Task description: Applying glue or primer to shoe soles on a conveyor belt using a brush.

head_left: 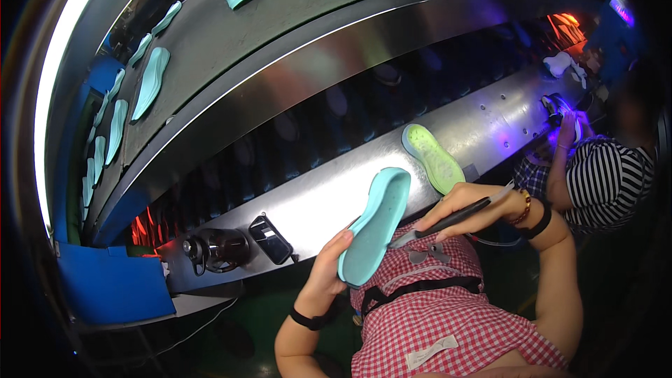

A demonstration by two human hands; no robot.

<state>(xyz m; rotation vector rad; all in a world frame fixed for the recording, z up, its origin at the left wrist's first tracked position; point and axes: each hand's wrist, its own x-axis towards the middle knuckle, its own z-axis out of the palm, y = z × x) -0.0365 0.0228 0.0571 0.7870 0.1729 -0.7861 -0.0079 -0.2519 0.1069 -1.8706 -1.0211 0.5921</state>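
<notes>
Turquoise shoe sole (374,227), one, held tilted near the metal bench (329,199), just off the view's centre toward 5 o'clock. Around it, left to right: dark flask (218,249) and black phone (270,239), both on the bench at 9 o'clock; left hand (327,260) at 8 o'clock, its digits clamped on the sole's edge; lime-green sole (435,157), lying on the bench at 1 o'clock. Further right: slim black-handled tool (453,219), pinched between the digits of the right hand (483,203) at 3 o'clock, tip at the turquoise edge, contact uncertain.
</notes>
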